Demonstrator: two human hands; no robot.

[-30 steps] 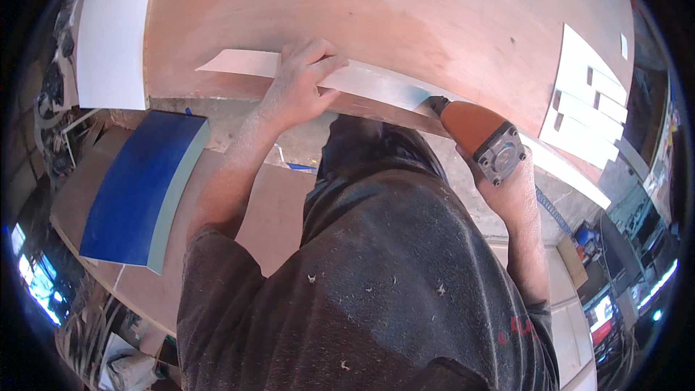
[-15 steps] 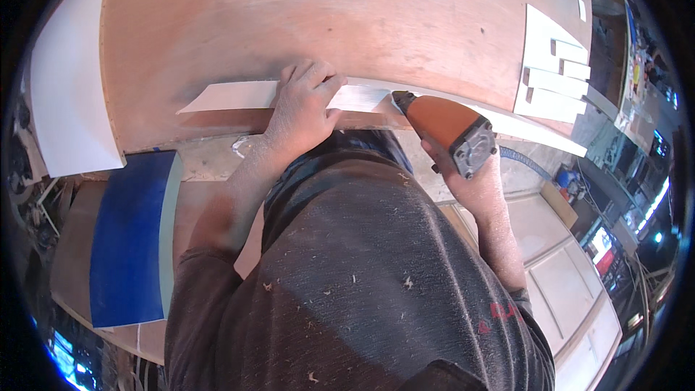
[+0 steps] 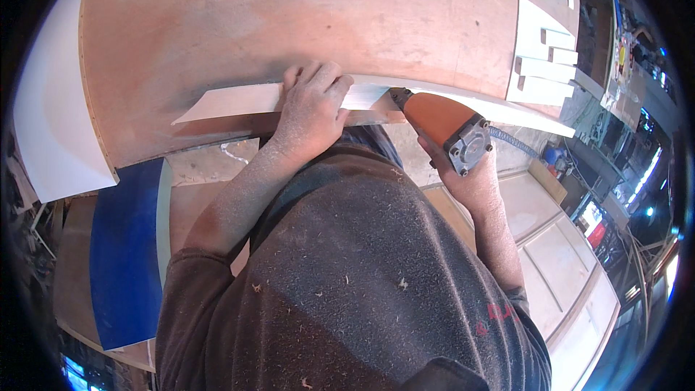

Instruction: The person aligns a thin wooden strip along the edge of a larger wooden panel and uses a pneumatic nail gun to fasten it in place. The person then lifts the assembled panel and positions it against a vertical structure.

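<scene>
A long pale white strip [image 3: 239,103] lies along the near edge of the wooden worktable [image 3: 253,22]. My left hand [image 3: 313,105] grips it, fingers curled over its far edge and the thumb on the near side. In my right hand [image 3: 463,177] is an orange and black nail gun [image 3: 441,122], held by its grip, which is mostly hidden under the body. Its nose meets the strip to the right of my left hand; whether it presses on the surface I cannot tell. Dust covers both forearms.
A white panel [image 3: 47,101] lies on the table's left side. White pieces [image 3: 544,72] sit at the far right. Below left is a blue curved panel [image 3: 129,253]; at the lower right stands a pale framed panel [image 3: 554,282]. A ribbed hose [image 3: 514,143] runs behind the nail gun.
The whole view has shifted and turned slightly. Both hands keep their holds, and the nail gun's nose stays at about the same part of the strip.
</scene>
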